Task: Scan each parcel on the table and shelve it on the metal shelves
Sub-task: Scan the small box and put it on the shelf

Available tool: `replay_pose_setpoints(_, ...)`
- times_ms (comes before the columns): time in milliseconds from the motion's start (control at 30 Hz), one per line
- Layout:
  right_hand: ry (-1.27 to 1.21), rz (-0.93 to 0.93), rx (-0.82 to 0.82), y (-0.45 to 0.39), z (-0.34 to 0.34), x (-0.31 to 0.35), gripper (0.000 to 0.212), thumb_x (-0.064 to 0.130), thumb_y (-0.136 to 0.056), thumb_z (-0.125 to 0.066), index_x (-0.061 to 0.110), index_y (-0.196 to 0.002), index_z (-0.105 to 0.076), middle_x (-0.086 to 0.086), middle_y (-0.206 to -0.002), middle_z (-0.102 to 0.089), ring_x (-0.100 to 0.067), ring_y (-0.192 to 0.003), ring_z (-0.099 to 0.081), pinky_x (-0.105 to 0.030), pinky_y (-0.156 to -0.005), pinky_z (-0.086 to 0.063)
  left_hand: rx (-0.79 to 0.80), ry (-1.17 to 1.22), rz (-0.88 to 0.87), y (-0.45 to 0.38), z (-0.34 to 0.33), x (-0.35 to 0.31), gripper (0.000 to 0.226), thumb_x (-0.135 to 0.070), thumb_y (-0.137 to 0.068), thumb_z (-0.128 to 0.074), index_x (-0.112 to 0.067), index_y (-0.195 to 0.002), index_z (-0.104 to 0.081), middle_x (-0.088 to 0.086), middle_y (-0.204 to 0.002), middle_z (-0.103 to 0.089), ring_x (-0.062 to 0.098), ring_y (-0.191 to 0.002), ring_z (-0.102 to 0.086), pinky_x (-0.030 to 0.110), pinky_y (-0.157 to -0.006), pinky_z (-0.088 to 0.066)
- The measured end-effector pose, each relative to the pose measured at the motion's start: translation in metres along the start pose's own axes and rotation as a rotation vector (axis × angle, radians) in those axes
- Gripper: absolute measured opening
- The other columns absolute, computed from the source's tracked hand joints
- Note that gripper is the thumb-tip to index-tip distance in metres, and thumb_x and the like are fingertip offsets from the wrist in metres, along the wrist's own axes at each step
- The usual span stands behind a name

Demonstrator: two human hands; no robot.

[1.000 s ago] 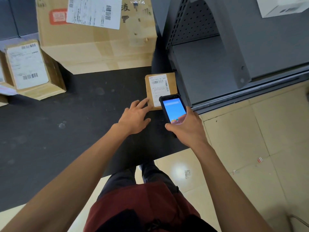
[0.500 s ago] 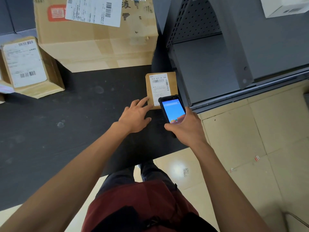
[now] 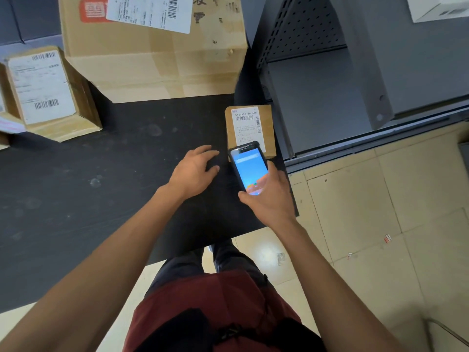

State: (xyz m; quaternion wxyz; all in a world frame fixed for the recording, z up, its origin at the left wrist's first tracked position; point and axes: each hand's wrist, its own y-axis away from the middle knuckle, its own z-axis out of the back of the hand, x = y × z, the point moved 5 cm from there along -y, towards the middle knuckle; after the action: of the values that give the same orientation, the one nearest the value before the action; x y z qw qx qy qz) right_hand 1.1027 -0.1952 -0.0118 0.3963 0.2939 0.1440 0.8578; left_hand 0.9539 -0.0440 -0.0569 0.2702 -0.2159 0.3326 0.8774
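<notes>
A small flat cardboard parcel (image 3: 267,123) with a white barcode label lies at the right end of the black table (image 3: 101,186). My right hand (image 3: 271,199) holds a black handheld scanner (image 3: 250,168) with a lit blue screen, its top end over the parcel's near edge. My left hand (image 3: 194,171) rests on the table just left of the parcel, fingers apart, not touching it. The grey metal shelves (image 3: 330,97) stand right beside the parcel.
A large cardboard box (image 3: 157,59) sits at the back of the table and a medium labelled box (image 3: 48,92) at the far left. A white box (image 3: 441,8) lies on an upper shelf. Beige tiled floor (image 3: 380,224) lies to the right.
My left hand has drawn back from the small parcel's edge to the bare table. The scanner has moved slightly forward over the parcel's label.
</notes>
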Motion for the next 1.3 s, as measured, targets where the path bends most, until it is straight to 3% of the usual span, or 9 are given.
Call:
replay_pose_setpoints(133, -0.005, 0.068, 0.008, 0.006, -0.040, 0.013, 0.100, 0.049, -0.075, -0.085, 0.026, -0.151, -0.023, 0.002, -0.136, -0.043, -0.017, -0.124, -0.045, -0.028, -0.094, -0.052, -0.079, 0.068, 0.084, 0.013, 0.015, 0.028, 0.044, -0.027, -0.101, -0.060, -0.020, -0.144, -0.055, 0.003, -0.154, -0.049, 0.027, -0.142, -0.044, 0.043, -0.116, -0.037)
replay_pose_setpoints(367, 0.079, 0.164, -0.026, 0.001, -0.096, 0.044, 0.101, 0.045, -0.076, -0.085, 0.022, -0.153, -0.023, -0.003, -0.142, -0.038, -0.020, -0.129, -0.042, -0.036, -0.100, -0.050, -0.150, 0.151, 0.192, 0.043, 0.033, 0.069, 0.042, -0.028, -0.101, -0.060, -0.022, -0.142, -0.057, 0.001, -0.148, -0.055, 0.024, -0.137, -0.049, 0.038, -0.112, -0.041)
replay_pose_setpoints(633, 0.065, 0.149, -0.027, -0.011, -0.133, 0.070, 0.100, 0.043, -0.076, -0.085, 0.020, -0.153, -0.024, -0.006, -0.142, -0.039, -0.022, -0.128, -0.042, -0.038, -0.101, -0.047, -0.185, 0.225, 0.281, 0.073, 0.037, 0.099, 0.043, -0.031, -0.102, -0.060, -0.027, -0.144, -0.055, -0.003, -0.150, -0.052, 0.019, -0.140, -0.046, 0.037, -0.112, -0.038)
replay_pose_setpoints(967, 0.115, 0.135, -0.060, -0.012, -0.143, 0.068, 0.095, 0.039, -0.076, -0.086, 0.017, -0.150, -0.030, -0.007, -0.149, -0.034, -0.023, -0.131, -0.040, -0.036, -0.102, -0.049, -0.192, 0.290, 0.290, 0.079, 0.039, 0.094, 0.043, -0.030, -0.103, -0.059, -0.026, -0.145, -0.054, -0.004, -0.152, -0.051, 0.017, -0.141, -0.044, 0.036, -0.114, -0.037)
replay_pose_setpoints(1100, 0.195, 0.127, -0.026, -0.011, -0.139, 0.060, 0.090, 0.046, -0.080, -0.082, 0.018, -0.150, -0.032, -0.006, -0.152, -0.035, -0.024, -0.135, -0.039, -0.037, -0.106, -0.044, -0.193, 0.283, 0.267, 0.068, 0.043, 0.080, 0.042, -0.030, -0.103, -0.059, -0.027, -0.144, -0.054, -0.004, -0.153, -0.050, 0.019, -0.143, -0.044, 0.039, -0.115, -0.039)
replay_pose_setpoints(1200, 0.183, 0.157, -0.012, -0.013, -0.126, 0.055, 0.078, 0.049, -0.085, -0.075, 0.020, -0.148, -0.038, -0.005, -0.153, -0.036, -0.024, -0.137, -0.037, -0.040, -0.108, -0.041, -0.180, 0.278, 0.242, 0.055, 0.043, 0.066, 0.041, -0.030, -0.103, -0.059, -0.030, -0.143, -0.054, -0.006, -0.154, -0.048, 0.020, -0.142, -0.044, 0.038, -0.111, -0.042)
replay_pose_setpoints(1300, 0.083, 0.218, -0.129, -0.015, -0.095, 0.048, 0.058, 0.040, -0.090, -0.073, 0.021, -0.140, -0.050, -0.004, -0.147, -0.045, -0.023, -0.134, -0.042, -0.042, -0.105, -0.045, -0.156, 0.275, 0.182, 0.041, 0.039, 0.049, 0.040, -0.030, -0.103, -0.059, -0.029, -0.143, -0.054, -0.005, -0.153, -0.050, 0.021, -0.141, -0.045, 0.031, -0.099, -0.045)
